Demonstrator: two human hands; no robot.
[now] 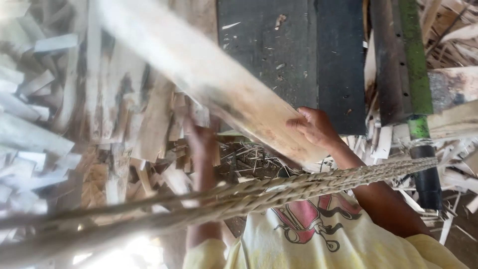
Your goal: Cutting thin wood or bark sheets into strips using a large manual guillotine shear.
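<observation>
Nearest to me a braided rope (308, 187) runs across the view, just over my yellow shirt (298, 234) with its pink and black print. Past it, my right hand (314, 127) is curled tight around the near end of a long pale wooden plank (214, 74), fingers wrapped over its edge; the plank slants up and away to the left and is blurred. My left hand (200, 139) is up under the same plank, touching it, but it is too blurred for me to tell how far it is closed. Below and left lies a heap of cut wood scraps (64, 124). Farther off sits a dark flat board (294, 55), and to its right a green and black bar (416, 89) among more offcuts.
</observation>
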